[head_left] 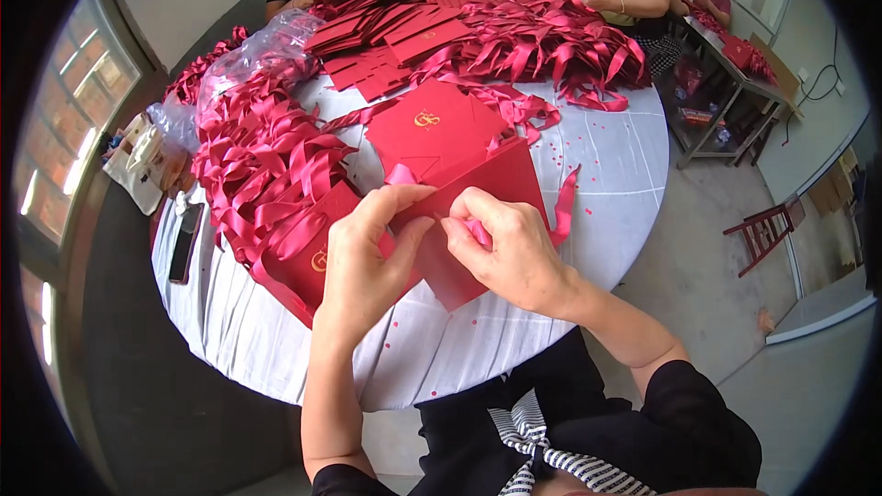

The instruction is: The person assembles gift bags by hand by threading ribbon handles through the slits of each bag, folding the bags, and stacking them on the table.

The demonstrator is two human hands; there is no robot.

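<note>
A flat red paper gift bag (503,176) is held open-side up in front of me, over the near part of the table. My left hand (367,253) grips its left edge between thumb and fingers, and a bit of pink ribbon (401,174) shows above the fingertips. In the curled fingers of my right hand (514,253) is a length of pink ribbon (478,232), pinched against the bag's face. Another ribbon end (567,207) hangs at the bag's right side. Just beyond lies a red bag (427,124) with a gold emblem. Where the ribbon passes through the paper is hidden.
Finished-looking bags with ribbons (271,165) heap up at the left, near a phone (186,243). More red bags (395,32) and a ribbon pile (542,37) cover the far side of the round white-clothed table (625,165). Two people work opposite; another sits farther right.
</note>
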